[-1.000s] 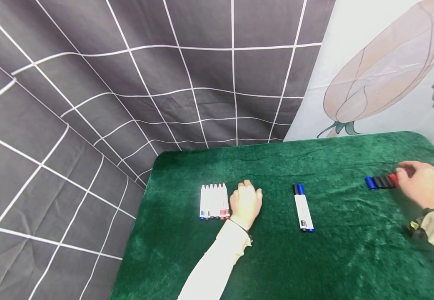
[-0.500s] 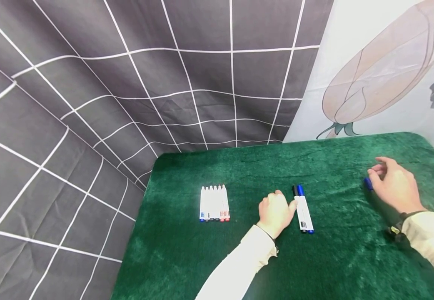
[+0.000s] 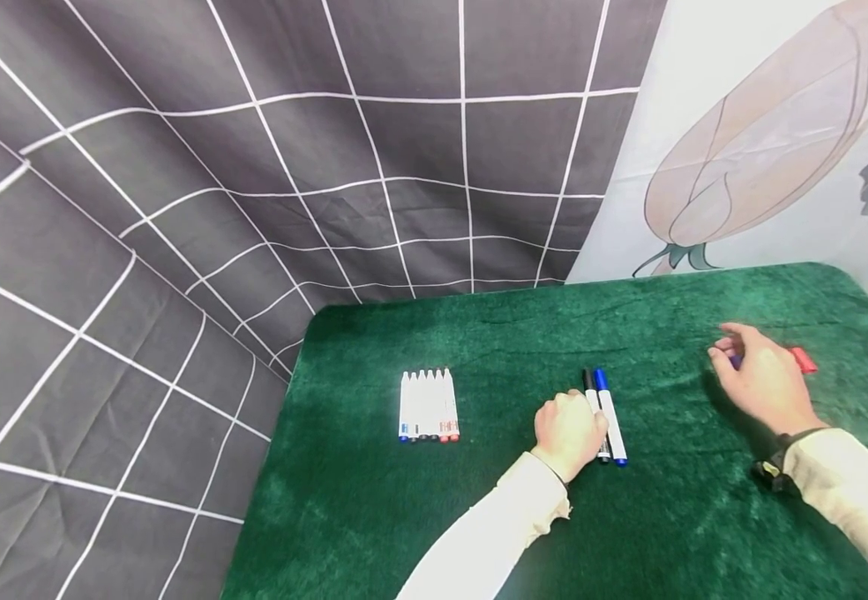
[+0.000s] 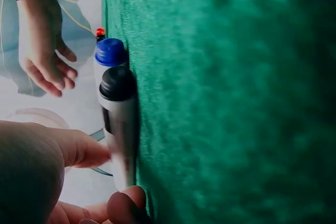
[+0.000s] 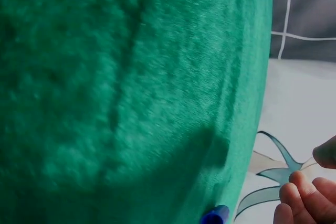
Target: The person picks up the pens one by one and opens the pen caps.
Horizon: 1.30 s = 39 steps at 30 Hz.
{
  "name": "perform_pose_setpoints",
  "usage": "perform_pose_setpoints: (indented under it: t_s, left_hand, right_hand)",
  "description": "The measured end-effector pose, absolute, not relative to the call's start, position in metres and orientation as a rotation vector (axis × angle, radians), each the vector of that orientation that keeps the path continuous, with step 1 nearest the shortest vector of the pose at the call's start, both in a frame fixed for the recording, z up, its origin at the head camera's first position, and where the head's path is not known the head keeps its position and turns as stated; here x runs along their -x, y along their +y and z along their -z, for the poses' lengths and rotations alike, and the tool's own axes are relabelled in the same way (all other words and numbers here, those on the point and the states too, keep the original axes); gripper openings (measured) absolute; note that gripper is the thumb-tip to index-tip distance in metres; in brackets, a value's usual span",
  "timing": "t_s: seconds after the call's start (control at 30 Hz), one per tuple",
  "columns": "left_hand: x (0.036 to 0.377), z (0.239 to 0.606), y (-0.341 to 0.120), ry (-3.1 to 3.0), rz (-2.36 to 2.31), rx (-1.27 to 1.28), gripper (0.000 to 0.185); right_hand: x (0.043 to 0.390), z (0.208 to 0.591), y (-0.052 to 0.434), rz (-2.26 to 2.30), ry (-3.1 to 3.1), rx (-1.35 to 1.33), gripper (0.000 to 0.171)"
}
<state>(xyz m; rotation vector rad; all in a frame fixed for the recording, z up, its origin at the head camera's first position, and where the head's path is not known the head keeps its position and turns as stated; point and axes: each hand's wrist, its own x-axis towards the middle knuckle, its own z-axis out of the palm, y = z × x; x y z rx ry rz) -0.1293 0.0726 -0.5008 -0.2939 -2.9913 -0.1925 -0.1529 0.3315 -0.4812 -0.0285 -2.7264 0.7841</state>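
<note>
My left hand pinches the black-capped whiteboard marker between thumb and fingers; it lies along the green cloth. Right beside it is the blue-capped marker, lying nearly parallel. Over the loose caps at the right is my right hand, fingers loosely bent and apart from the thumb, nothing between them. A loose blue cap shows on the cloth below it in the right wrist view. The red cap shows past the back of this hand, which hides the black caps in the head view.
Several uncapped white markers lie in a neat row at the left, tips pointing away. The green cloth covers the table. A grey checked curtain hangs behind and at the left, a flowered one at the back right.
My left hand has moved right from the uncapped row to the black-capped marker and taken hold of it, shifting it slightly. My right hand has moved left over the loose caps.
</note>
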Motion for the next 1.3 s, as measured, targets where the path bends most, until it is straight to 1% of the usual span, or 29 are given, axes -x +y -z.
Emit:
perform_pose_setpoints:
  t_s: [0.13,0.33,0.47,0.6,0.83,1.17,1.3]
  left_hand:
    - [0.129,0.499,0.074,-2.936,0.133,0.315,0.028]
    - [0.129,0.501,0.073,-2.952,0.075,0.292,0.028]
    - [0.132,0.504,0.066,-2.967,0.081,0.248,0.029]
    - [0.135,0.503,0.055,-2.925,0.104,0.258,0.030]
    - [0.138,0.495,0.031,-2.810,0.117,0.333,0.026]
    - [0.139,0.484,0.012,-2.686,0.139,0.415,0.019]
    - [0.142,0.479,0.004,-2.645,0.137,0.479,0.017]
  right_hand:
    - [0.151,0.483,0.328,-0.789,-2.737,0.026,0.042]
    - [0.152,0.485,0.323,-0.789,-2.737,-0.004,0.041]
    - [0.152,0.485,0.318,-0.781,-2.733,-0.087,0.038]
    - [0.153,0.483,0.311,-0.764,-2.730,-0.185,0.032]
    - [0.153,0.480,0.290,-0.741,-2.705,-0.305,0.025]
    - [0.154,0.477,0.268,-0.782,-2.680,-0.421,0.024]
    - [0.154,0.475,0.259,-0.815,-2.683,-0.512,0.024]
